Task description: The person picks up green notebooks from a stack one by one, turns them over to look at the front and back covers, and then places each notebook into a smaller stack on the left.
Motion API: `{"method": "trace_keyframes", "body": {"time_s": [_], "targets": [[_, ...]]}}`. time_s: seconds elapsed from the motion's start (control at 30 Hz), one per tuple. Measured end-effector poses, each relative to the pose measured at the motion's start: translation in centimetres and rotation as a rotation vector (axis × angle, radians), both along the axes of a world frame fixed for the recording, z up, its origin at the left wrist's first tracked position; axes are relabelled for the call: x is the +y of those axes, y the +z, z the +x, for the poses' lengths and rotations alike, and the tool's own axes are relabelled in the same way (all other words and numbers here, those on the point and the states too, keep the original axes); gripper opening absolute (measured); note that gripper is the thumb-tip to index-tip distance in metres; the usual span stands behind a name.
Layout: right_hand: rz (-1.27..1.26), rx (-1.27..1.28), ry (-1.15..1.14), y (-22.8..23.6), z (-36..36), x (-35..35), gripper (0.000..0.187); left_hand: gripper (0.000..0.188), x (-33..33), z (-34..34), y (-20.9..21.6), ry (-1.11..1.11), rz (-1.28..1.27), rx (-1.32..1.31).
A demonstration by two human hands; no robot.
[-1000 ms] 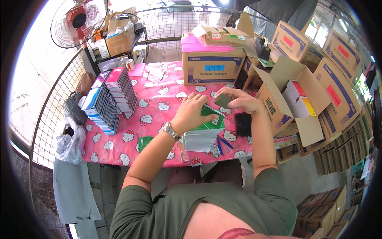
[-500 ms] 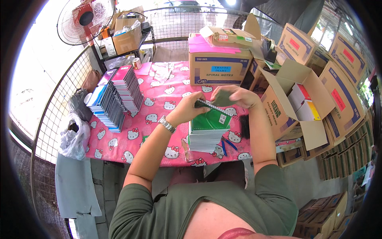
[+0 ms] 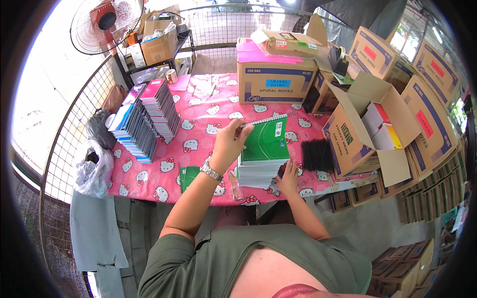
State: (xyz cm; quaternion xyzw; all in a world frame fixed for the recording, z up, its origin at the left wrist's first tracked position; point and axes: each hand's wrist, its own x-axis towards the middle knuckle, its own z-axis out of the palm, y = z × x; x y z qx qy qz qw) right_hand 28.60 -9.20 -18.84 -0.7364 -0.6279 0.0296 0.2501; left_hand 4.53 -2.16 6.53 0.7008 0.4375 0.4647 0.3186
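Observation:
My left hand [image 3: 231, 142] pinches the upper left corner of a green spiral notebook [image 3: 266, 133]. That notebook rests tilted on a neat stack of notebooks [image 3: 256, 174], its white spiral edge facing away from me. Low at the stack's right side, my right hand [image 3: 288, 180] is closed around the small pliers [image 3: 281, 170]. Only a dark bit of them shows between thumb and fingers; their blue handles are hidden under the hand. Green covers [image 3: 189, 177] lie left of the stack, partly behind my left forearm.
Two tall stacks of spiral notebooks [image 3: 133, 130] stand at the left of the pink-clothed table [image 3: 208, 107]. A black bristly bundle [image 3: 318, 155] lies to the right. An open carton [image 3: 350, 146] stands beside it, a closed carton [image 3: 276, 92] at the back. A fan [image 3: 106, 22] stands far left.
My right hand has left the notebook's spiral edge and come down to the pliers beside the stack, no longer holding the dark flat piece. My left hand stays at the notebook's corner, slightly lower.

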Motion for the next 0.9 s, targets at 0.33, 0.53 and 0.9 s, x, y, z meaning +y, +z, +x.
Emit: {"method": "trace_keyframes", "body": {"time_s": [0.33, 0.53, 0.9], "targets": [[0.628, 0.408, 0.016, 16.2, 0.4, -5.1, 0.059, 0.022, -0.5, 1.0, -0.5, -0.036, 0.016, -0.079], [0.441, 0.24, 0.464, 25.4, -5.5, -4.8, 0.061, 0.015, -1.4, 1.3, -0.1, -0.052, -0.04, -0.097], [-0.311, 1.818, 0.659, 25.6, -4.1, -4.4, 0.054, 0.032, -3.0, 1.2, -0.4, 0.049, 0.571, 0.045]]}}
